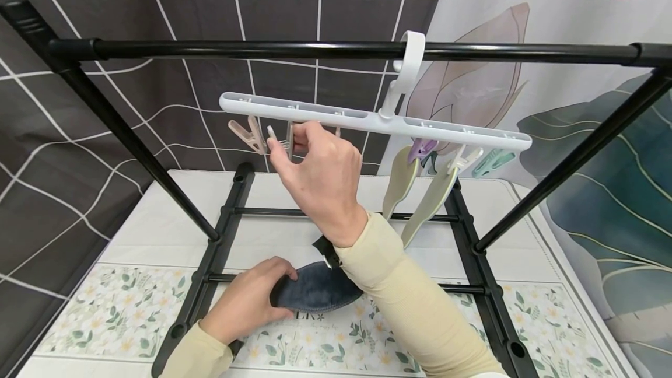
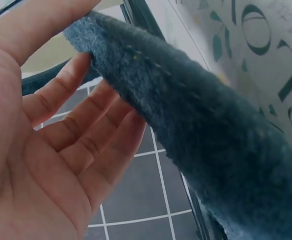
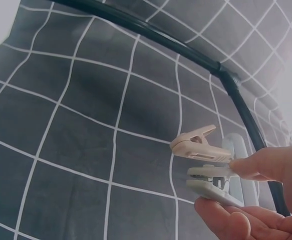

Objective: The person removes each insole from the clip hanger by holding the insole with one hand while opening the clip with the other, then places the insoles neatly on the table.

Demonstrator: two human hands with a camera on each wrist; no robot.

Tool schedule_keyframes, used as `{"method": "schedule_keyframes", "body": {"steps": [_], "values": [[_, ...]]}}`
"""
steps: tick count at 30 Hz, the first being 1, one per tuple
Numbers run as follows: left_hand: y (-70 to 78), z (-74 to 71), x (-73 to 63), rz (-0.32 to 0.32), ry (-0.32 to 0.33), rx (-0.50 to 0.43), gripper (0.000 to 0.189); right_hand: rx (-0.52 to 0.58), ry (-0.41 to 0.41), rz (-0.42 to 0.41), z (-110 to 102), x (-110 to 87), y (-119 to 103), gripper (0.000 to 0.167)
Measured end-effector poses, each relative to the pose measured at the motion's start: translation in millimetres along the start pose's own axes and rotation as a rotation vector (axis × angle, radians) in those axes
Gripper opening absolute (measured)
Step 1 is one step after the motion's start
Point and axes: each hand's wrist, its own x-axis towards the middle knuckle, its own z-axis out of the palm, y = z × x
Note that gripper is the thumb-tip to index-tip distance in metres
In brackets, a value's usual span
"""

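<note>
My left hand (image 1: 249, 302) pinches one end of a dark blue insole (image 1: 321, 289) between thumb and fingers, low above the floral surface. In the left wrist view the insole (image 2: 186, 110) shows a fuzzy face. Higher up, my right hand (image 1: 328, 182) pinches a pale grey clothespin (image 3: 211, 187) under the white clip hanger (image 1: 325, 114). A beige clothespin (image 1: 249, 135) hangs just left of it. On the hanger's right half, a purple clothespin (image 1: 422, 149) and a white clothespin (image 1: 464, 159) hold two pale green insoles (image 1: 431, 203).
The hanger hooks over a black rack's top bar (image 1: 252, 49). Slanted black legs (image 1: 136, 150) stand on either side. A green clothespin (image 1: 493, 162) hangs at the hanger's right end. Below lies a white floral surface (image 1: 131, 308); a dark grid-patterned curtain (image 1: 199, 10) is behind.
</note>
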Motion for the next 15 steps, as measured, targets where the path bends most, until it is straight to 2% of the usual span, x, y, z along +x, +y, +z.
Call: {"method": "schedule_keyframes", "body": {"steps": [5, 15], "values": [[-1.7, 1.2, -1.2, 0.022, -0.037, 0.005, 0.057, -0.006, 0.005, -0.002, -0.1, 0.1, -0.4, 0.019], [0.3, 3.2, -5.4, 0.043, -0.071, 0.017, 0.056, -0.009, 0.008, 0.0, 0.1, 0.0, -0.5, 0.019]]}}
